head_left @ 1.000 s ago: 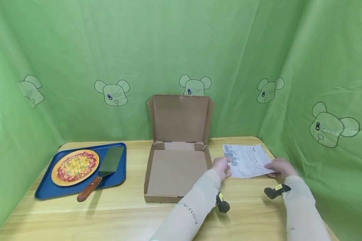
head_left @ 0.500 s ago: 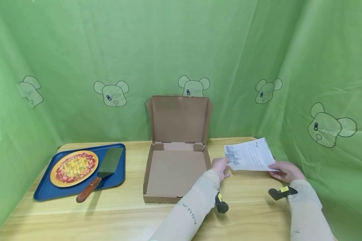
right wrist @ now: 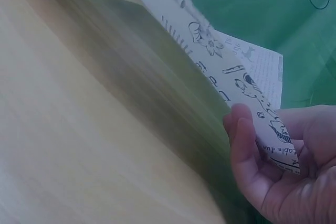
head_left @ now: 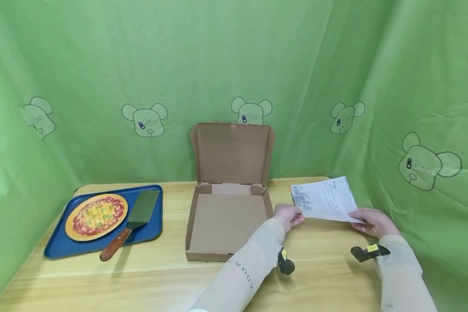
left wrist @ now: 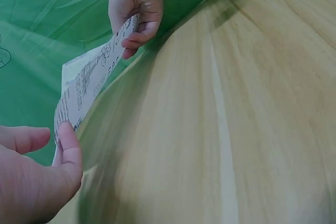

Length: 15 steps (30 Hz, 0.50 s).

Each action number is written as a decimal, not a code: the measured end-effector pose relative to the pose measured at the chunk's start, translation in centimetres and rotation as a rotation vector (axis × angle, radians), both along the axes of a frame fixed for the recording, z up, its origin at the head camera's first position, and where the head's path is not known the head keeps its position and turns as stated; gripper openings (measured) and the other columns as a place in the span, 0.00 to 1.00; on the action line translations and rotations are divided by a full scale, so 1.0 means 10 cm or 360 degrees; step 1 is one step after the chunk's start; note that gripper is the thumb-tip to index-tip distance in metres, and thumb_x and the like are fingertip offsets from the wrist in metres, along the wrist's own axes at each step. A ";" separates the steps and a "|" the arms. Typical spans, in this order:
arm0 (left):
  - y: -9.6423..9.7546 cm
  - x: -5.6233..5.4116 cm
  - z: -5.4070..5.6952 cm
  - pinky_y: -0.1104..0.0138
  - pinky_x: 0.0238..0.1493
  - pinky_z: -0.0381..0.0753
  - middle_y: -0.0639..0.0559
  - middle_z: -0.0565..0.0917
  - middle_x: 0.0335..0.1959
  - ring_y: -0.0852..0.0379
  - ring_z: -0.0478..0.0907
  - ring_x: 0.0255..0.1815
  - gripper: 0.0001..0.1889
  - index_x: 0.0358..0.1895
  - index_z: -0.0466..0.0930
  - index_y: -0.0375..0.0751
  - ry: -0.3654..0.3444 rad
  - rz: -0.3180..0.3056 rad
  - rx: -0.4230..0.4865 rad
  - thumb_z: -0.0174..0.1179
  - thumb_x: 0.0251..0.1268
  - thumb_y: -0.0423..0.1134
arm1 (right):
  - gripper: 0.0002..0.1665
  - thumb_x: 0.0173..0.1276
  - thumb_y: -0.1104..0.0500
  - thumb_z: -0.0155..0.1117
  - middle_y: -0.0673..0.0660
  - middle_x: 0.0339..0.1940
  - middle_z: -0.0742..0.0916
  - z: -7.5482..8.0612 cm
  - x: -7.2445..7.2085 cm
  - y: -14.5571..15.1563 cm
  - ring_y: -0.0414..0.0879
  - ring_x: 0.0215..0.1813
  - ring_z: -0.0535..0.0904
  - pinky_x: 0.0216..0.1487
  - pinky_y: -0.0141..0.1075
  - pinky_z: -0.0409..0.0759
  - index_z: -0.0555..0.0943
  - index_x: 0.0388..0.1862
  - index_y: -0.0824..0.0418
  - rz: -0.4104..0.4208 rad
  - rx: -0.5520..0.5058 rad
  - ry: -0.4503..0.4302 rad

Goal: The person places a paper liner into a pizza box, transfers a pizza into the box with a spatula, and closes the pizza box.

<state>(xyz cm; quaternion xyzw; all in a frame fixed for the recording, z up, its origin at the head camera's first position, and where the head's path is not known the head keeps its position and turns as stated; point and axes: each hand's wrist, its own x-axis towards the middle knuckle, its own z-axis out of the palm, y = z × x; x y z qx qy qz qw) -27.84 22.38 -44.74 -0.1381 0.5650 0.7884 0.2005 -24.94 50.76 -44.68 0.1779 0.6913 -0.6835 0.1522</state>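
Note:
A white printed sheet of paper point(head_left: 323, 198) hangs above the right part of the table, lettering and drawings on its upper face and its underside. My right hand point(head_left: 374, 223) pinches the near right corner; in the right wrist view its fingers point(right wrist: 242, 135) curl under the edge. At the near left corner, my left hand point(head_left: 287, 216) holds the sheet, a finger point(left wrist: 68, 142) lying against the paper in the left wrist view. Left of my hands stands a brown cardboard box point(head_left: 228, 223) with its lid point(head_left: 233, 154) raised.
On the left, a blue tray point(head_left: 58, 245) bears a pizza point(head_left: 97, 216) and a spatula point(head_left: 144, 208). The spatula's wooden handle point(head_left: 115, 245) sticks out over the tray's near edge. Green cloth point(head_left: 218, 56) encloses the wooden table point(head_left: 148, 281) at the back and sides.
The sheet has risen off the table, its far right corner lifting and tilting upward. My right hand has shifted slightly right; my left hand has barely moved.

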 end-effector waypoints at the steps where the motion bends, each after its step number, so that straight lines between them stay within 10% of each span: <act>1: 0.00 -0.01 0.00 0.69 0.38 0.87 0.35 0.86 0.37 0.59 0.78 0.23 0.08 0.40 0.81 0.26 -0.0004 -0.0001 0.0015 0.59 0.57 0.21 | 0.18 0.70 0.70 0.55 0.46 0.25 0.85 0.00 0.01 -0.01 0.38 0.30 0.82 0.37 0.29 0.84 0.82 0.25 0.53 0.0011 0.0002 0.0011; 8: -0.05 -0.03 0.05 0.66 0.38 0.88 0.47 0.79 0.21 0.60 0.76 0.20 0.04 0.34 0.80 0.28 0.0048 -0.0003 0.0036 0.60 0.56 0.21 | 0.17 0.70 0.69 0.55 0.45 0.26 0.85 0.04 0.02 -0.10 0.37 0.31 0.82 0.37 0.29 0.85 0.82 0.26 0.52 0.0037 -0.0010 0.0091; 15: -0.15 -0.05 0.12 0.71 0.30 0.85 0.45 0.83 0.29 0.60 0.79 0.23 0.12 0.44 0.80 0.26 0.0179 0.0012 0.0011 0.60 0.55 0.20 | 0.14 0.70 0.66 0.57 0.44 0.27 0.86 0.17 0.00 -0.23 0.36 0.32 0.82 0.38 0.28 0.85 0.81 0.29 0.49 0.0082 0.0125 0.0164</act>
